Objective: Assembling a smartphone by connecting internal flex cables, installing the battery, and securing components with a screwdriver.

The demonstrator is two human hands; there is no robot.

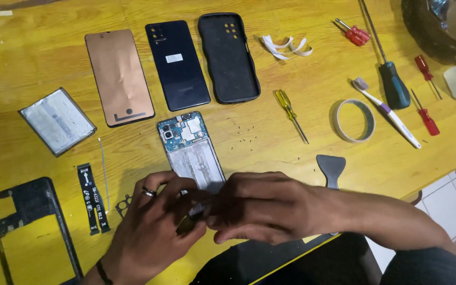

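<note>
- Yellow wooden table [270, 153] carries everything; the view looks down from the person's head.
- Nearest: the left hand [151, 227], ring on one finger and a dark band at the wrist, and the right hand [262, 206] meet at the near edge of the opened phone [191, 153].
- Both hands pinch a small dark tool [197, 209] between the fingertips; what kind of tool cannot be told.
- The phone lies flat, circuit board and camera module at its far end, its near end hidden under the fingers.
- Left of the hands: black flex cable [93, 198], then an empty black phone frame [27, 232].
- Right of the hands: grey flat spudger [331, 169], partly behind the right forearm.
- Middle distance: silver battery [57, 121] on the left, tiny screws [241, 132] scattered just beside the phone, yellow screwdriver [290, 113], tape roll [353, 120], toothbrush [386, 112].
- Far row: copper-coloured panel [119, 76], dark back cover [178, 64], black case [228, 57], side by side.
- Far right: red screwdrivers [427, 119] and a large dark-handled screwdriver [393, 84].
</note>
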